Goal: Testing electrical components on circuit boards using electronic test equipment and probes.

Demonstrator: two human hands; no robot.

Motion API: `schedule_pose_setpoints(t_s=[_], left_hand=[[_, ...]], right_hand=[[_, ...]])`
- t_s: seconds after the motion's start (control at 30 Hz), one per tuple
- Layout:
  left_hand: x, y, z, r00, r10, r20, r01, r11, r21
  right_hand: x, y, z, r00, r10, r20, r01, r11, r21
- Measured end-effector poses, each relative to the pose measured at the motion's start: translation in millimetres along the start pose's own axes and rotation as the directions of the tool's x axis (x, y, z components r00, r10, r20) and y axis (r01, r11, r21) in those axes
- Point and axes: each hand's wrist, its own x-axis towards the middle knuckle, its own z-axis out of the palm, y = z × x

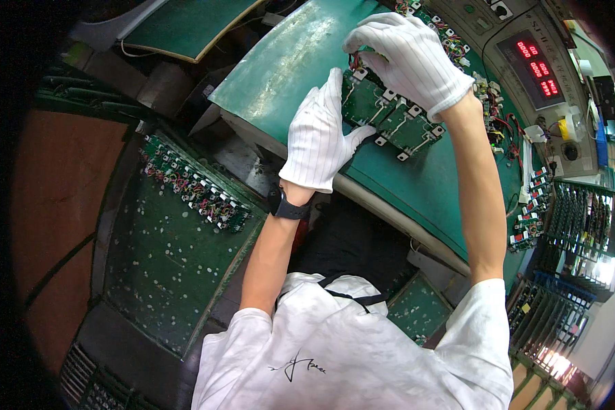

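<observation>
— Two gloved hands, both up over the green bench (417, 184). What sits nearest the person?

— A side tray (164, 253) with a row of small circuit boards (191, 188) along its far edge, wires already on them. Those look finished, I'd judge.

— And past that?

— The left hand (319, 140) lies flat on the near end of a strip of joined green boards (389, 116), which rests near the middle of the bench, angled toward its far edge. Its fingers (328, 92) are pressed together and straight — steadying, not gripping.

— The right hand?

— The right hand (406, 58) arches over the strip's far end, wrist bent, forearm reaching long. Its fingers (362, 48) curl down and seem to pinch a red-and-black wire plug (355, 61) at the first board; the tips are partly hidden.

— How far along?

— Early on this strip, I'd say: the other connectors on it look bare.

— Beyond?

— More wired boards (451, 41) at the far edge, then a control panel with a red display (536, 65), and racks of boards (581, 219) off the right corner.
</observation>
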Motion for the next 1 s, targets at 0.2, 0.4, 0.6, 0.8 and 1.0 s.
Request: schedule_pose_setpoints(t_s=[0.2, 0.4, 0.6, 0.8, 1.0], left_hand=[[1.9, 2.2, -4.1, 1.000, 0.012, 0.016, -0.012, 1.000, 0.011], [1.8, 1.8, -3.9, 1.000, 0.002, 0.022, -0.003, 0.999, 0.043], [3.2, 3.3, -2.6, 0.999, 0.007, 0.040, -0.010, 0.997, 0.076], [2.1, 1.9, -6.1, 0.999, 0.029, 0.040, -0.033, 0.995, 0.099], [-2.8, -3.1, -8.4, 1.000, 0.015, -0.024, -0.015, 1.000, 0.009]], right_hand=[[-15.2, -11.2, -13.1, 0.997, 0.010, -0.071, -0.012, 1.000, -0.026], [-27.7, 5.6, -2.1, 0.987, 0.132, -0.096, -0.129, 0.991, 0.035], [-46.4, 14.4, 6.8, 0.951, 0.307, -0.030, -0.308, 0.950, -0.041], [-54.0, 1.7, -15.9, 0.935, 0.344, -0.091, -0.347, 0.938, -0.018], [-90.8, -29.4, -36.9, 0.849, 0.462, -0.256, -0.415, 0.884, 0.218]])
